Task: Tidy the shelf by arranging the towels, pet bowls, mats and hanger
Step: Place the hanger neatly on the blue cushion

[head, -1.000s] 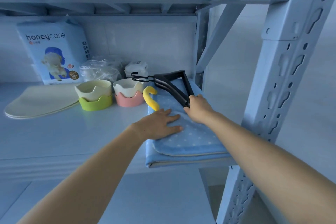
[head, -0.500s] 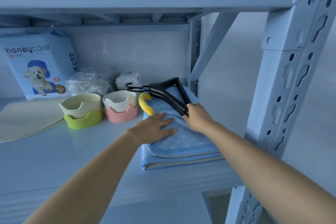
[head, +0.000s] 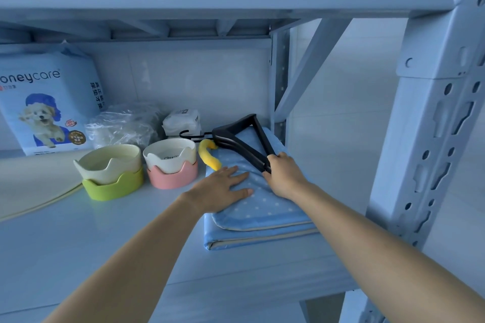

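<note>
Gripping the black hanger point(head: 242, 149), right hand point(head: 284, 174) curls (fingertips hidden); left hand point(head: 220, 191) flat, fingers point(head: 237, 177) straight, on towels point(head: 265, 208).

- The pet-pad package point(head: 47, 102) at the upper left is cut by the left edge, so the first letter of its brand is lost. Its small print cannot be read.
- The cream mat point(head: 31, 183) at mid left is cut off by the same edge.
- The near end of the black hanger point(head: 244, 136) is covered by the right hand point(head: 284, 174).
- The contents of the clear plastic bag point(head: 123, 126) cannot be made out.
</note>
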Motion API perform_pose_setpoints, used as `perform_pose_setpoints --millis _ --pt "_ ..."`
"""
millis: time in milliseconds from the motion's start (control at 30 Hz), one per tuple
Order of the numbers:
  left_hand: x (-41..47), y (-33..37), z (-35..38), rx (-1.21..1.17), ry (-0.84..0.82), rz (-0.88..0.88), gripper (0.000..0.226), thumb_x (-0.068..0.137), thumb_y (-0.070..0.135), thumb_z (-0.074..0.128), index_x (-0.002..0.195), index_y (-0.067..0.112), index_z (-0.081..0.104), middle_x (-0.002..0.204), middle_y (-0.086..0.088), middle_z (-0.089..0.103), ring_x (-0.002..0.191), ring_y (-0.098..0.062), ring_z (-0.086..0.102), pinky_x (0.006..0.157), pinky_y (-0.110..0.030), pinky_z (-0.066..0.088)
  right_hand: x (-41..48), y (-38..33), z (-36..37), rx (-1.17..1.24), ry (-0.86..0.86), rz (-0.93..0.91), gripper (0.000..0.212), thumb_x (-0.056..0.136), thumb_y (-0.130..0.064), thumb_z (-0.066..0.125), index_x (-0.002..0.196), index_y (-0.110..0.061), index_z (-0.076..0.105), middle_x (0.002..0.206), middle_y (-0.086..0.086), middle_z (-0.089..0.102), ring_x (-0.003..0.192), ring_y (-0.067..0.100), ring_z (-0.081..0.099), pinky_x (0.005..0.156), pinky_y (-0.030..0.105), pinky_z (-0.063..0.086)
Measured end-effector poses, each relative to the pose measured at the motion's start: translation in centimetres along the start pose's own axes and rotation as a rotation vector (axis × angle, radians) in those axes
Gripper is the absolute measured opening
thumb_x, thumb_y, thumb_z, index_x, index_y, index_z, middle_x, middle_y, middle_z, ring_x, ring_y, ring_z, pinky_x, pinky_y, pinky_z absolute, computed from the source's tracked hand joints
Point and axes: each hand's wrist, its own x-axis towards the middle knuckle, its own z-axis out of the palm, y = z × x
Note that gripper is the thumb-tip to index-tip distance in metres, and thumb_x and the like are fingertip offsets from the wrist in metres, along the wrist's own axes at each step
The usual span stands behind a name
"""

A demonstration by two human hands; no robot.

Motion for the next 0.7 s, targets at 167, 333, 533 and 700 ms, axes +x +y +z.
perform_pose_setpoints --millis 167,333,533,700 --pt "0.1 -0.5 0.3 -0.052 0.104 0.011 0.061 0.093 0.055 0.038 0.147 0.031 0.022 0.156 0.007 0.014 0.143 -0.012 0.008 0.117 -0.031 0.006 -0.4 0.4 0.4 0.054 0.078 -0.038 0.020 0.093 -0.027 0.052 0.100 -0.009 0.048 0.109 0.012 0.049 0.100 0.028 0.048 0.077 0.028 0.037" --pt "0.1 -0.9 0.5 0.019 0.262 -0.003 0.058 0.093 0.049 0.041 0.145 0.026 0.027 0.152 0.004 0.025 0.140 -0.014 0.020 0.114 -0.033 0.020 -1.3 0.7 0.7 0.242 0.213 -0.048 0.031 0.088 -0.031 0.059 0.112 -0.011 0.055 0.111 0.005 0.049 0.091 0.023 0.055 0.073 0.025 0.039" --pt "1.2 -0.7 -0.9 0.101 0.343 0.003 0.059 0.089 0.048 0.047 0.143 0.028 0.031 0.150 0.005 0.029 0.138 -0.015 0.024 0.111 -0.038 0.029 -1.4 0.7 0.7 0.280 0.218 -0.065 0.027 0.091 -0.027 0.056 0.113 -0.011 0.054 0.111 0.004 0.053 0.092 0.022 0.056 0.073 0.025 0.041" --pt "2.3 0.4 -1.2 0.130 0.363 0.058 0.058 0.091 0.041 0.049 0.144 0.028 0.029 0.150 0.007 0.026 0.136 -0.016 0.028 0.104 -0.036 0.038 -1.5 0.9 0.7 0.312 0.229 -0.073 0.028 0.091 -0.024 0.056 0.116 -0.011 0.054 0.111 0.004 0.055 0.096 0.020 0.055 0.077 0.026 0.044"
